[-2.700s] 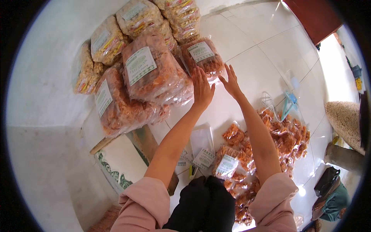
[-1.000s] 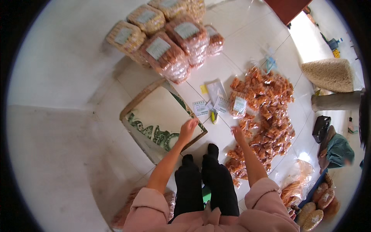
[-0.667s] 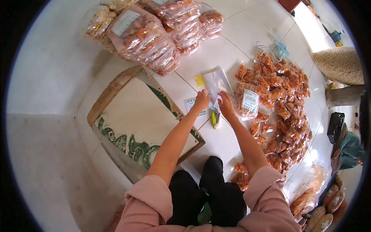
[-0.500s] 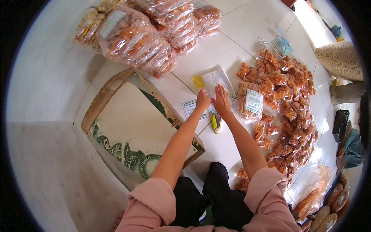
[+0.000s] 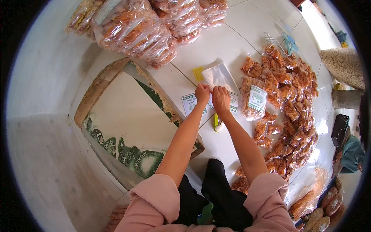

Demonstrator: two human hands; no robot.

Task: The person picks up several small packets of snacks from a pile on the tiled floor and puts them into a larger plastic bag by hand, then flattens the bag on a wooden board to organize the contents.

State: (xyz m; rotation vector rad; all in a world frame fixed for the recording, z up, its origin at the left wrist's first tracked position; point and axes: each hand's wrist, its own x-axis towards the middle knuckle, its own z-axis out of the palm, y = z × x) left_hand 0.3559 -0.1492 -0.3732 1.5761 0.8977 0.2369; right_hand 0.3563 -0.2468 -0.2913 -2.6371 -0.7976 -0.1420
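Note:
A stack of clear plastic bags (image 5: pixel 219 74) lies flat on the tiled floor in front of me. At its near edge my left hand (image 5: pixel 202 93) and my right hand (image 5: pixel 221 99) sit side by side, fingers curled and pinching the plastic; the fingertips are partly hidden. Under and beside my hands are printed paper labels with green borders, one label (image 5: pixel 188 103) left of my left hand and another label (image 5: pixel 234 101) right of my right hand. Just nearer to me rests a yellow-green stapler (image 5: pixel 218 123). A small yellow box (image 5: pixel 198 73) touches the bags' left side.
A packed bag of brown snacks with a label (image 5: pixel 253 98) stands to the right, before a big spread of small snack packets (image 5: pixel 290 112). On the left lies a wooden-framed board (image 5: pixel 135 112). Large bundles of packed snacks (image 5: pixel 135 36) are at the far left.
My right hand, flat with fingers stretched over the bags before, has curled and drawn nearer to me. My left hand has stayed closed, now close beside it at the bags' edge.

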